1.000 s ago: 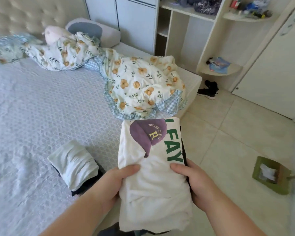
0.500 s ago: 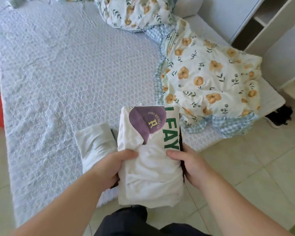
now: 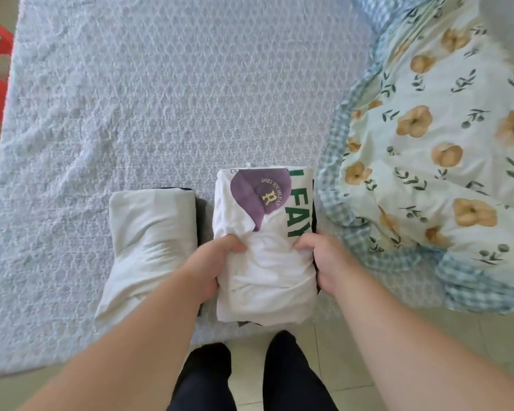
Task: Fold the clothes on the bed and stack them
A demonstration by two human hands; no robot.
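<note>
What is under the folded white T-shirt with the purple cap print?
A dark garment's edge shows beneath the folded white printed T-shirt, along its right side and near end. How many pieces lie under it is hidden.

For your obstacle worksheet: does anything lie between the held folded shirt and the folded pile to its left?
Nothing visible does. Both hands grip the shirt; only a narrow strip of bedsheet separates it from the pile.

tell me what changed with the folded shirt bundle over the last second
Both hands, left hand and right hand, carried the folded white printed t-shirt bundle from over the bed's edge leftward, close beside the folded plain white garment on the pale quilted bedspread. Grip unchanged; the plain garment and floral duvet stayed put.
</note>
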